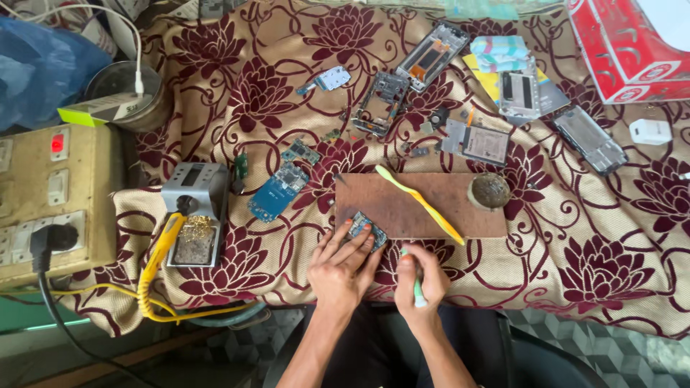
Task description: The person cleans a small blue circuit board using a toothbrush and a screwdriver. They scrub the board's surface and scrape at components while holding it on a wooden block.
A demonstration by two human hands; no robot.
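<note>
While the left hand [343, 267] presses a small circuit board [366, 228] with its fingertips, the right hand [420, 276] is closed around a pale green tool [417, 291]. Just beyond the board lies a yellow toothbrush [420, 202] on a brown wooden board [445, 208].

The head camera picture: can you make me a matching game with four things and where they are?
Things:
1. long yellow toothbrush
2. small blue-green circuit board
3. yellow-handled soldering iron
4. red cardboard box

Places:
A. top right corner of the flowered cloth
B. lying slantwise across the brown wooden board
C. resting in the grey stand at the left
D. under the fingers of the left hand

Pairs: 1-B, 2-D, 3-C, 4-A
</note>
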